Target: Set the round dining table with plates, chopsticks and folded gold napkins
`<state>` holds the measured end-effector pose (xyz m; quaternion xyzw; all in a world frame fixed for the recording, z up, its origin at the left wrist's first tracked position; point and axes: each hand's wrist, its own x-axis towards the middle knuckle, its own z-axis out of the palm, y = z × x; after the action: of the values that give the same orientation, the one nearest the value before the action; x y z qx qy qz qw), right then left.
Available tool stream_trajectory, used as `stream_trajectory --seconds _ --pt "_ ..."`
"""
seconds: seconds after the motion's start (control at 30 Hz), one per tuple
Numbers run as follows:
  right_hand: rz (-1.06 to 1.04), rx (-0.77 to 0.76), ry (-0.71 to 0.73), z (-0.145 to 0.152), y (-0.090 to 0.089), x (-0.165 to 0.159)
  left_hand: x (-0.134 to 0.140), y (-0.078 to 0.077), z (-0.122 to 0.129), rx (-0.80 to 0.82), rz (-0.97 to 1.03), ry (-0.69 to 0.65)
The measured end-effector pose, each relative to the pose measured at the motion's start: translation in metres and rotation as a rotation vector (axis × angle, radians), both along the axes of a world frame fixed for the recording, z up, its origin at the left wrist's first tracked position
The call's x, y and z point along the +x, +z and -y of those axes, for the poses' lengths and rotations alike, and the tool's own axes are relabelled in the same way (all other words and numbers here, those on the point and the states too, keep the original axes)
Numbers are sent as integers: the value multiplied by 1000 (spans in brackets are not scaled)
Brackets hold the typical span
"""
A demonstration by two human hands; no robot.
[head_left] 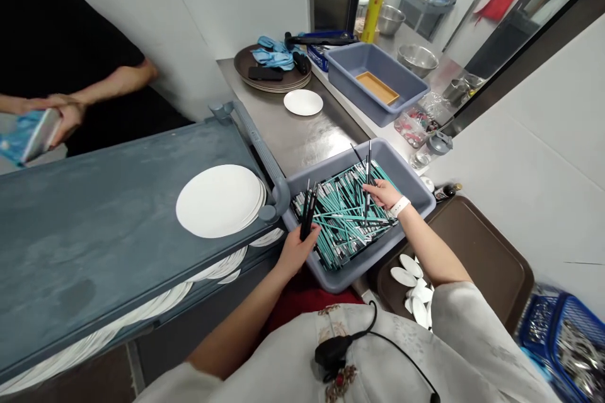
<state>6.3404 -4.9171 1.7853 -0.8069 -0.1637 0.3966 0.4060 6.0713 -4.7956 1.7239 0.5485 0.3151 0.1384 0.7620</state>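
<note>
The left hand (299,249) was closed around a bunch of black chopsticks (308,221), tips up. The right hand (382,194) pinched a few dark chopsticks (368,170) between thumb and fingers above the pile. Only these appeared picked out; a large jumble of teal-and-black chopsticks (347,220), many crossing, remained inside the grey-blue tub (331,282), so most seemed left to handle.

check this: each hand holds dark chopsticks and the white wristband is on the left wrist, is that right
Not quite: the white wristband is worn on the right, not the left, as the head view shows. The left hand does hold dark chopsticks, and so does the right hand.
</note>
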Motion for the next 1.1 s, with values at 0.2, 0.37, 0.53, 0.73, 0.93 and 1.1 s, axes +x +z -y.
stream_trajectory --seconds 0.2,0.37,0.53,0.73,0.93,1.1 --pt "-364 238 4 -19 28 -114 37 23 17 44 163 11" --pt "-370 328 -106 -21 31 -136 26 25 23 45 238 -74" --pt "-548 310 -49 -9 41 -138 14 32 3 641 398 -39" --pt "-666 213 84 9 42 -155 10 41 -25 1242 553 -172" --pt "-712 191 63 20 39 -159 10 46 -39 1462 647 -231" --pt "-617 305 -71 32 39 -155 7 56 -47 1161 529 -112"
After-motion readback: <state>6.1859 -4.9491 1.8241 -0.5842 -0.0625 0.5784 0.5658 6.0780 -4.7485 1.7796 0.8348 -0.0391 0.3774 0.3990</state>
